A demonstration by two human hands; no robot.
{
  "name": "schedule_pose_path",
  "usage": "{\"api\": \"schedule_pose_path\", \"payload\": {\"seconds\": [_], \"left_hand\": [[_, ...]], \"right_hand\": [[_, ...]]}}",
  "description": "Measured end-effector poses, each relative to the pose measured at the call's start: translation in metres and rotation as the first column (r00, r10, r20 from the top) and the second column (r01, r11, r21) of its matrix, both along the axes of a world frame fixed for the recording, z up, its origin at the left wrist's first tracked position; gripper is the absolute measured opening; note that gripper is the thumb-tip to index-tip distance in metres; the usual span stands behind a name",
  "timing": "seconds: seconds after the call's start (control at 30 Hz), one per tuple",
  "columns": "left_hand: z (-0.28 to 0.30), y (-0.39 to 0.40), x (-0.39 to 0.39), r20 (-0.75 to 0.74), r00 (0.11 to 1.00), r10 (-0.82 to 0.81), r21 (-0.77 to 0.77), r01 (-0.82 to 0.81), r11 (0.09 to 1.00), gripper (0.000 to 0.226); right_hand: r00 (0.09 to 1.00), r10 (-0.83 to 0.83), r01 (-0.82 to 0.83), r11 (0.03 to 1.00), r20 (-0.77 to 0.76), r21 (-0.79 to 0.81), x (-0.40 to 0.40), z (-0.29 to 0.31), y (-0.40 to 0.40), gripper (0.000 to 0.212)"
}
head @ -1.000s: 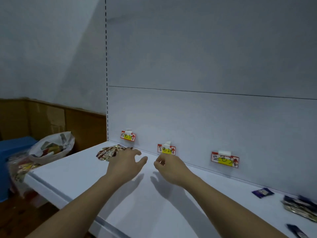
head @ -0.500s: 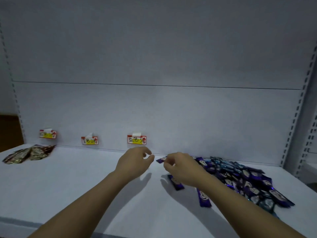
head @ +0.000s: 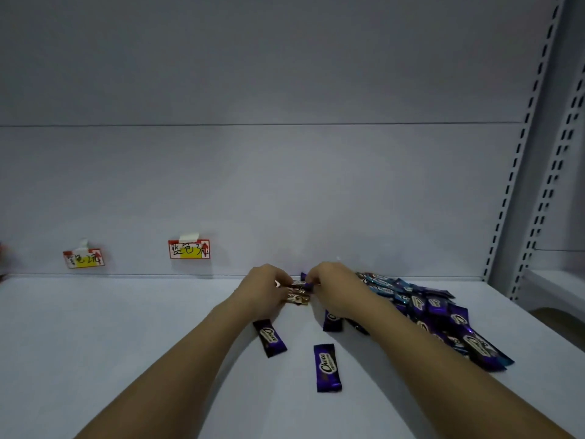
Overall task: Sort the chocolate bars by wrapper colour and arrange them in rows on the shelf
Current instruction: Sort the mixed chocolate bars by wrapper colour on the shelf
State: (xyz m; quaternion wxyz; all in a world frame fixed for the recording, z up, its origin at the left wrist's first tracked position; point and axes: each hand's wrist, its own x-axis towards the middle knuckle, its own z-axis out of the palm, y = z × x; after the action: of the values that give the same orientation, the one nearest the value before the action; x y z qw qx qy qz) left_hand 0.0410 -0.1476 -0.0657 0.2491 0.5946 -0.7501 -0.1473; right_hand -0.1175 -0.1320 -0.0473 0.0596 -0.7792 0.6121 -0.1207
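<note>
both hands are at the back edge of the white shelf point(head: 126, 327), close together. the left hand point(head: 262, 289) has its fingers curled round brown-wrapped chocolate bars point(head: 297, 297), which lie between the two hands. the right hand point(head: 332, 288) has its fingers curled, pinching the end of a bar at the same spot; how many bars each hand holds cannot be told. a heap of purple and blue bars point(head: 427, 312) lies toward the back right corner of the shelf, just beside the right forearm and partly hidden by it. three purple bars lie apart from the heap: one point(head: 269, 338) touching the left wrist, one point(head: 328, 367) nearer the front edge between the forearms, and one point(head: 332, 321) partly under the right wrist. two handwritten labels point(head: 189, 249) point(head: 83, 258) are taped to the back panel left of the hands.
</note>
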Motion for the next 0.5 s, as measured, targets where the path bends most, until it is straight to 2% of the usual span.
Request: {"api": "schedule_pose_path", "payload": {"seconds": [0.07, 0.17, 0.3, 0.4, 0.5], "left_hand": [[-0.004, -0.005, 0.003, 0.015, 0.999, -0.044, 0.008, 0.044, 0.999, 0.019], [0.000, -0.007, 0.018, 0.054, 0.992, -0.115, 0.067, 0.112, 0.992, 0.014], [0.014, -0.002, 0.040, 0.144, 0.978, -0.150, 0.168, 0.125, 0.978, 0.013], [0.017, 0.002, 0.047, 0.091, 0.981, -0.171, 0.218, 0.148, 0.965, 0.011], [0.017, 0.003, 0.050, -0.018, 0.988, -0.153, 0.188, 0.154, 0.970, 0.017]], "right_hand": [[0.998, -0.003, 0.005, 1.000, -0.069, 0.017, 0.004, -0.010, -0.007, 0.025], [0.998, -0.013, 0.011, 0.999, -0.057, -0.034, 0.000, -0.024, -0.009, 0.024], [0.999, 0.005, -0.008, 0.998, -0.051, -0.055, -0.002, -0.020, -0.002, 0.031], [1.000, 0.005, -0.007, 0.998, -0.024, -0.064, -0.002, -0.022, -0.001, 0.029], [0.999, -0.014, 0.011, 0.997, -0.044, -0.077, -0.001, -0.025, -0.003, 0.025]]}}
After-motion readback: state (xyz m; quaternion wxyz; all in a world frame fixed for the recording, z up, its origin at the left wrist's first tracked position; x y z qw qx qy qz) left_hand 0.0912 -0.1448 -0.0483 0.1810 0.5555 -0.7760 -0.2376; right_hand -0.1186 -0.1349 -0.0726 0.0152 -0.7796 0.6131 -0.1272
